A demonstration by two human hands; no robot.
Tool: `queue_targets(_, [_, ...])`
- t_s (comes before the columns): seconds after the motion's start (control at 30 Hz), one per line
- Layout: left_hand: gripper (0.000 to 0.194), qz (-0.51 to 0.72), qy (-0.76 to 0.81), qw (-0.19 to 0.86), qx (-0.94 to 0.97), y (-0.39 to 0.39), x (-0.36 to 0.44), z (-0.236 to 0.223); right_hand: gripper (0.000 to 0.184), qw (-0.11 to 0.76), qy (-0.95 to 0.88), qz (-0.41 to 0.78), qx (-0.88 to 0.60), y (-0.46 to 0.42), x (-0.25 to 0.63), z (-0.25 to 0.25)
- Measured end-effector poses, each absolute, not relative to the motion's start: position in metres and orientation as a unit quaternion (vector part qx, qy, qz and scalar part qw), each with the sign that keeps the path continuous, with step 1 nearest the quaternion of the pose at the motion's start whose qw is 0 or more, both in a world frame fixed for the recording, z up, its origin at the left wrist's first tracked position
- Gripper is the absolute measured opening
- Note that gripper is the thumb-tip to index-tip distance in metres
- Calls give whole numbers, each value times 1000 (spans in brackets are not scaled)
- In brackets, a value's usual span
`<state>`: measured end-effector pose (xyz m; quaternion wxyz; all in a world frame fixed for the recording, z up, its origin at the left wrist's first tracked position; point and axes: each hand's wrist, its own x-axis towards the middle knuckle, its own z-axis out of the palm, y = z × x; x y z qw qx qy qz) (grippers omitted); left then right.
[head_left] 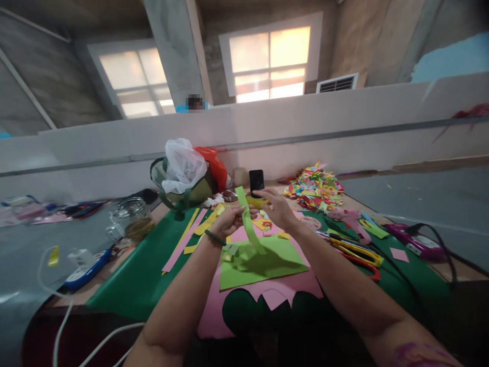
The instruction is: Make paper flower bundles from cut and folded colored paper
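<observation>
My left hand (pixel 229 222), with a dark bead bracelet at the wrist, pinches a light green paper strip (pixel 248 224) that stands up and hangs down over the work. My right hand (pixel 278 208) hovers just right of the strip, fingers apart, with nothing visible in it. Below both hands lies a light green paper sheet (pixel 263 267), shaded by them, on top of pink paper (pixel 214 311) with a cut-out lower edge. Small folded green pieces (pixel 229 252) rest at the sheet's left corner. Behind it are small yellow and pink scraps, partly hidden by my hands.
On the green mat (pixel 133 270) lie pink strips (pixel 186 239), a pink glue gun (pixel 353 224), and scissors (pixel 359 260) with a cutter. A pile of colored paper pieces (pixel 315 188), a phone (pixel 256 182), a bag (pixel 187 188) and a glass jar (pixel 130 219) stand behind. Power strips flank the mat.
</observation>
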<state>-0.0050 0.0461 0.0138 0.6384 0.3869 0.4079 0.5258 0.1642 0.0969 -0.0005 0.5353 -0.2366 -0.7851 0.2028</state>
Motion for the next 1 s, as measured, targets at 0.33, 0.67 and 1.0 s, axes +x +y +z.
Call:
queue_targets(0.33, [19, 616, 384, 606, 324, 54, -14, -10, 16, 395, -899, 162, -94, 75, 147, -15])
queue_targets(0.67, [7, 565, 407, 586, 415, 45, 1, -10, 39, 393, -720, 455, -346, 95, 145, -22])
queue_targets(1.0, [39, 545, 439, 535, 474, 46, 5, -20, 29, 356, -717, 452, -394, 92, 145, -22])
